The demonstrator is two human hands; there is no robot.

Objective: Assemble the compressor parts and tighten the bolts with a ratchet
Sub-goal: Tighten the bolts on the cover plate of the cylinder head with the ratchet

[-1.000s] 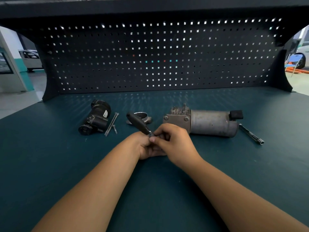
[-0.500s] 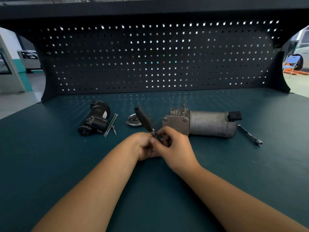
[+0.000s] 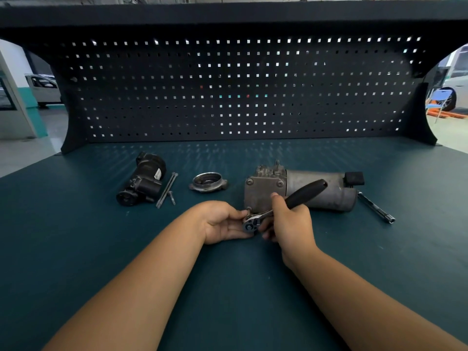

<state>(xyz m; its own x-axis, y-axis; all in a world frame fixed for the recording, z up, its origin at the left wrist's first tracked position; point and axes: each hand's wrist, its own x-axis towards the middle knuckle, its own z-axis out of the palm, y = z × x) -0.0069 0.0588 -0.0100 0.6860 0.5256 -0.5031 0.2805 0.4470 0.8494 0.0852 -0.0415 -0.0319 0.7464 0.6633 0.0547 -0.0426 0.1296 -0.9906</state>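
Black-handled ratchet [image 3: 301, 195] gripped by right hand [image 3: 291, 224], left hand [image 3: 222, 221] pinching its head, two long bolts [image 3: 167, 188]

A dark teal matte bench [image 3: 76, 249] fills the foreground. Along its far edge stands a black metal pegboard back panel [image 3: 240, 97], daylight glinting through its square holes, under a black overhead shelf [image 3: 228, 13]. Past the left edge: pale grey glossy floor [image 3: 25, 153], a white-and-teal pillar [image 3: 15, 105], a white parked vehicle [image 3: 43, 89]. Past the right edge, a blue folding chair [image 3: 442, 100].
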